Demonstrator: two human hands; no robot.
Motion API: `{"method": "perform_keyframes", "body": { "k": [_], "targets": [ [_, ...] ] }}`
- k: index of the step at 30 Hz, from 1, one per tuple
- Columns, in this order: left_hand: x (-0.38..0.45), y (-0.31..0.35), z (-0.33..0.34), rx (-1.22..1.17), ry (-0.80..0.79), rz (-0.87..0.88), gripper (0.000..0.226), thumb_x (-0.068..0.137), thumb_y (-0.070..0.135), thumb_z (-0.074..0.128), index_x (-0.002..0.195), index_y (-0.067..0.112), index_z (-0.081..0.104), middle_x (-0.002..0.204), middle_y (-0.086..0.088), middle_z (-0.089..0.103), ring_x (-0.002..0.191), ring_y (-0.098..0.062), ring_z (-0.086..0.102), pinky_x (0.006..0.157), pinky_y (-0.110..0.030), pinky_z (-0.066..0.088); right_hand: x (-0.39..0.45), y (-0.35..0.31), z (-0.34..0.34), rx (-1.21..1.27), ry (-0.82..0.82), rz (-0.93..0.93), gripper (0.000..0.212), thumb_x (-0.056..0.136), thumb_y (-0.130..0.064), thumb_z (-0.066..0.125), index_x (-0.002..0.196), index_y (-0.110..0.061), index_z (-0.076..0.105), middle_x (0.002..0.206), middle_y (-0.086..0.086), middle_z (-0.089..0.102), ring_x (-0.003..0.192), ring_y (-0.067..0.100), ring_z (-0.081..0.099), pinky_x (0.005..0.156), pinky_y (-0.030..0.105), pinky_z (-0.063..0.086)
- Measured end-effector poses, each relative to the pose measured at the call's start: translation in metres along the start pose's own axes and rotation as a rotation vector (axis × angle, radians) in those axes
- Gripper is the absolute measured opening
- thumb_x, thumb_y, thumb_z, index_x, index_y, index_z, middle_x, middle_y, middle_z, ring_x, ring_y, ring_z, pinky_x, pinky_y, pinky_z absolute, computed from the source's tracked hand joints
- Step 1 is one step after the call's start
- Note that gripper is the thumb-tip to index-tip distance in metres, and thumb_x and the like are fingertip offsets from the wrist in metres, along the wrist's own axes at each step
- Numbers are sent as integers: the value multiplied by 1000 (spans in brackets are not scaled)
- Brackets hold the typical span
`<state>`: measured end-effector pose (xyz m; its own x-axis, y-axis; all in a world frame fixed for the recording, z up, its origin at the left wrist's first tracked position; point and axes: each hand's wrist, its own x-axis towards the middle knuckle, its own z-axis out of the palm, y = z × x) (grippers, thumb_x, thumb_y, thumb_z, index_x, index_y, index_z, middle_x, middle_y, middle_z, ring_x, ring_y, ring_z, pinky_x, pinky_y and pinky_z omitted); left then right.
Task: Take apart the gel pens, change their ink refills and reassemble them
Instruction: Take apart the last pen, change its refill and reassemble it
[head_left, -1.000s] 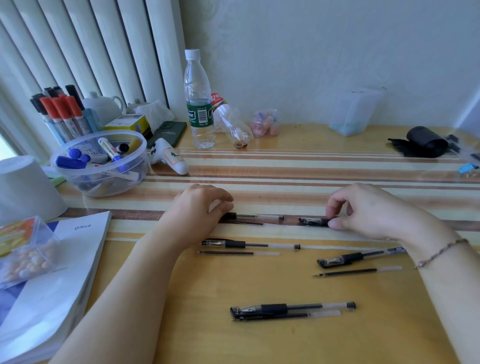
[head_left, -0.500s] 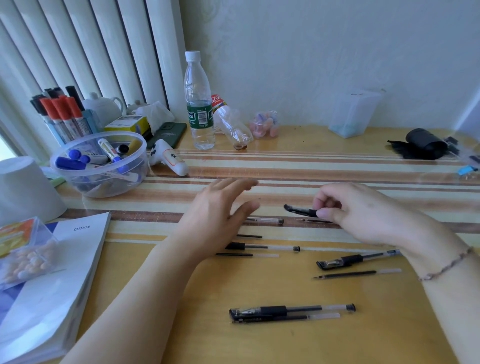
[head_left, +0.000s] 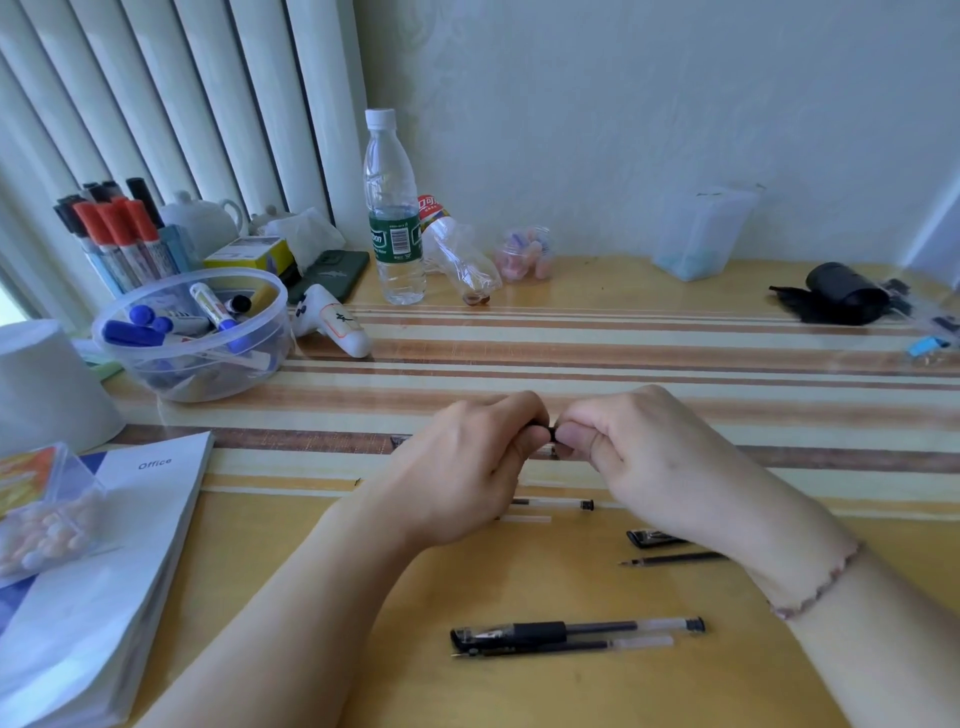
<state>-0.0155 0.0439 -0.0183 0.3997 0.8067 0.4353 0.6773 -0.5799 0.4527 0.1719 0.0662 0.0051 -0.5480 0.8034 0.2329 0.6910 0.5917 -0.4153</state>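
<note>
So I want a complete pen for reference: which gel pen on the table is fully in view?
The capped gel pen nearest the camera, lying beside a loose refill; arms partly hide the others.

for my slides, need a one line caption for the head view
Both hands, left hand and right hand, grip a small black pen part above a table of gel pens.

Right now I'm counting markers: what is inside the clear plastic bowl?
Inside the clear bowl: blue-capped markers, one white-barrelled marker. Those beneath overlap, so they cannot be counted.
</note>
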Motion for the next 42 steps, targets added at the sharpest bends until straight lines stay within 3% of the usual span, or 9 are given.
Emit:
{"method": "perform_keyframes", "body": {
  "k": [4,7,13,21,27,33,36,39,42],
  "targets": [
    [2,0,-4,24,20,-24,25,96,22,40,76,11,49,59,3,46,55,-21,40,52,-36,34,0,-5,2,-26,56,-90,35,97,-22,51,63,-30,54,60,-16,57,64,12,61,58,35,50],
    [2,0,-5,24,16,-43,28,95,22,39,70,12,46,58,-2,47,54,-24,40,52,-37,34,-1,-7,4,-68,72,-134,34,94,-25,40,83,-10,69,79,-1,70,76,20,66,63,39,54],
    [3,-1,-8,-78,-5,-108,33,98,18,50,65,16,47,51,2,42,49,-15,34,48,-24,29,-1,0,6,-31,101,-185,19,93,-8,52,93,-10,71,80,5,68,78,22,66,63,43,55],
    [4,-4,-11,-213,-37,-157,25,98,23,54,77,15,64,60,-4,56,54,-12,43,50,-22,33,-1,4,7,-12,221,-295,41,81,11,55,108,-13,73,84,-1,72,81,9,70,60,37,60],
    [3,-7,-10,-285,-46,-167,18,97,27,55,93,20,71,60,8,55,53,-4,42,52,-14,35,0,7,4,-83,275,-324,38,79,7,57,106,-13,75,82,-5,72,77,12,65,60,36,58],
    [0,-11,-9,-248,89,-183,19,92,40,60,89,23,67,52,-4,47,47,-7,36,48,-20,31,-2,7,2,-162,277,-201,29,94,-38,45,100,-29,72,76,-14,65,67,14,60,47,32,48],
    [0,-12,-13,-246,191,-168,11,92,33,63,89,23,64,49,7,37,45,-8,32,47,-16,27,-2,9,0,-123,287,-147,28,95,-38,47,95,-28,73,73,-13,68,66,15,61,51,34,50],
    [0,-9,-13,-152,151,-85,9,94,24,62,91,16,65,68,13,58,62,-10,53,59,-18,41,-2,8,3,-62,232,-133,28,95,-35,47,90,-24,73,61,-14,60,58,14,57,50,36,49],
    [0,-9,-12,-77,114,-42,11,96,17,58,89,11,62,77,5,57,69,-14,52,63,-23,41,0,11,5,-26,185,-122,34,97,-33,44,74,-18,65,55,-11,53,54,14,52,49,38,45]
  ]
}}
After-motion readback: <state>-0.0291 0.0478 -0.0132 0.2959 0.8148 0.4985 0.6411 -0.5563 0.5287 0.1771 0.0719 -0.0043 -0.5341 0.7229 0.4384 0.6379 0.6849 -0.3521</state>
